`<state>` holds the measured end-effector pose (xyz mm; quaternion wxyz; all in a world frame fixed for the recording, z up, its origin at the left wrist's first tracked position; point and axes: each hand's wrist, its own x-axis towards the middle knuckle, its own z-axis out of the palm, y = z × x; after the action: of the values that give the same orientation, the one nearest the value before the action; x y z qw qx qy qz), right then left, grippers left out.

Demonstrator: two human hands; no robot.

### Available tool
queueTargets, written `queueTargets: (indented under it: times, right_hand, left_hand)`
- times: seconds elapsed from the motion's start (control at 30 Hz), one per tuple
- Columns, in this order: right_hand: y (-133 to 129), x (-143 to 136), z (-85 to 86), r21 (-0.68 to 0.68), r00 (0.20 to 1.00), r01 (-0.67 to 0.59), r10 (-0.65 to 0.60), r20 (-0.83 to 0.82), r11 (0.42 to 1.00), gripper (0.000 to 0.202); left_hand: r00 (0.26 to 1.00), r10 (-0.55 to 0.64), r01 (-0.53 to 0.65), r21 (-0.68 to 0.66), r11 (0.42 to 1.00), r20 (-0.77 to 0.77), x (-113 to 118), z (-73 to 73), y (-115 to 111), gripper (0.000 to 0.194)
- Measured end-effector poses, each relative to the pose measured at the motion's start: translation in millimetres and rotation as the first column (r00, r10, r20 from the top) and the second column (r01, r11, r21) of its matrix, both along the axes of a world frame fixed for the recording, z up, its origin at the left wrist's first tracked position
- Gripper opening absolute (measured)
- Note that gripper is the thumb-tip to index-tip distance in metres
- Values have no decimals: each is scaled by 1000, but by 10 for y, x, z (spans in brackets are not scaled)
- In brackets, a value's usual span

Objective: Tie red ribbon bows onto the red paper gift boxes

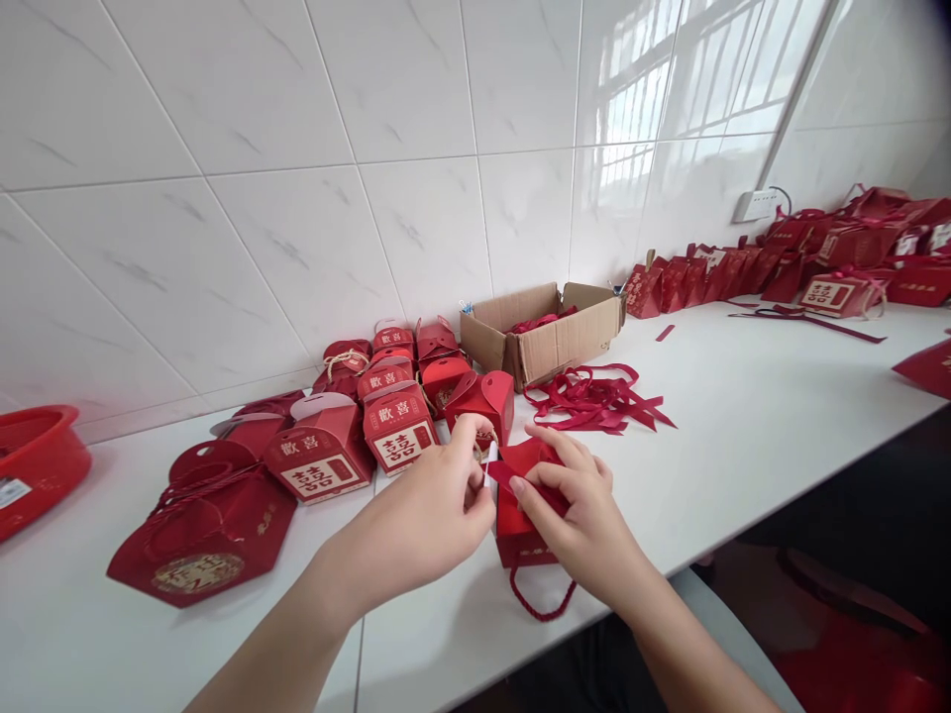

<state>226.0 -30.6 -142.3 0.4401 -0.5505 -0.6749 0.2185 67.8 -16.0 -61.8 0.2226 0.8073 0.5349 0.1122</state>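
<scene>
A small red paper gift box (pixel 524 550) stands near the table's front edge, its top flaps raised. My left hand (pixel 420 505) is closed at the box's left side, thumb and fingers pinching a flap whose edge shows white. From the right, my right hand (pixel 580 505) bends over the top with thumb and fingers pressed on a red flap. A twisted dark red cord handle (pixel 545 616) loops from the box's front onto the table. The inside of the box is mostly covered by the flaps and my fingers.
Several finished-looking red boxes (pixel 319 456) crowd the left by the tiled wall. Behind my hands lie loose red ribbons (pixel 594 401) and an open cardboard box (pixel 565 342). A red plastic basin (pixel 41 465) sits far left. More red boxes (pixel 854 248) are piled far right.
</scene>
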Motion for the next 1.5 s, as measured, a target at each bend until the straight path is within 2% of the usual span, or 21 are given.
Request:
queueTargets:
  times: [0.2,0.3,0.43,0.6,0.83,1.0,1.13,1.23,1.33,1.4,1.5]
  right_hand:
    - [4,-20,-24,40,998,7,-9,60,999,30]
    - [9,-30,-40,57,997,8,-12,75,998,29]
    - [14,-42,-55,58,995,15,-21,93,998,28]
    - [11,-48,-56,60,994,19,-26,106,998,26]
    - [13,-57,-73,88,991,33,-44,126,996,26]
    - [12,-43,-69,84,993,35,-44,111,996,29]
    - [8,48,-20,101,999,15,-20,49,995,19]
    - [32,219,12,167,999,40,-37,-23,985,16]
    - [85,479,2,197,994,98,-86,-69,975,16]
    - [119,664,-26,144,995,101,-97,-38,984,26]
    - [144,858,-70,-45,999,18,-16,37,999,39]
  left_hand:
    - [998,-12,16,-76,997,55,-23,2,31,45]
    - [999,-20,24,-86,996,47,-49,6,51,43]
    - [999,-4,6,-33,999,35,-23,17,68,34]
    - [999,46,-46,0,999,7,52,-3,123,39]
    - [999,-29,26,153,988,19,70,-45,198,24]
    - [992,-6,-21,212,977,127,66,-56,214,17]
    - [961,23,-100,270,958,275,-9,-12,231,15]
    - [918,68,-194,293,936,391,-121,96,227,11]
    - [822,86,-289,282,915,564,-274,241,217,7]
    - [710,66,-328,246,912,701,-389,330,214,5]
    - [542,53,-373,183,910,838,-550,437,215,7]
